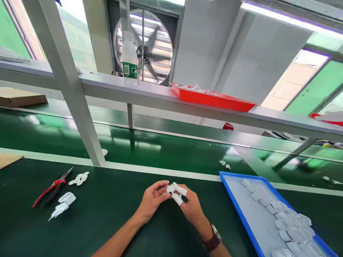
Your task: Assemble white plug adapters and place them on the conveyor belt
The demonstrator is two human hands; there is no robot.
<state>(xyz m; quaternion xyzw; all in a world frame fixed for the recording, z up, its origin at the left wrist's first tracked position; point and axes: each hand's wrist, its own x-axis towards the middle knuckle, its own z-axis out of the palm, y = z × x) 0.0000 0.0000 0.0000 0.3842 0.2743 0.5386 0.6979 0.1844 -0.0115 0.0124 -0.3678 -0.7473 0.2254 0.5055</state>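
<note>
Over the dark green worktop, my left hand (156, 197) and my right hand (189, 202) meet with fingertips together. Between them is a small white plastic part (170, 189), partly hidden by the fingers. Both hands pinch it. White finger covers wrap the thumb and a finger of my right hand. To the left lie pliers (55, 186) with red and black handles. Beside these are a flat cluster of white discs (79, 178) and some white plastic pieces (64, 203). On the right a blue-rimmed tray (235, 203) holds many white, flat plastic pieces (291, 225).
Past a pale edge strip runs a green conveyor belt (166, 142) with small white pieces (224, 164) on it. A metal post (72, 89) rises at the left. The shelf above carries a plastic bottle (130, 60) and a red tray (211, 98). Cardboard (21, 97) lies far left.
</note>
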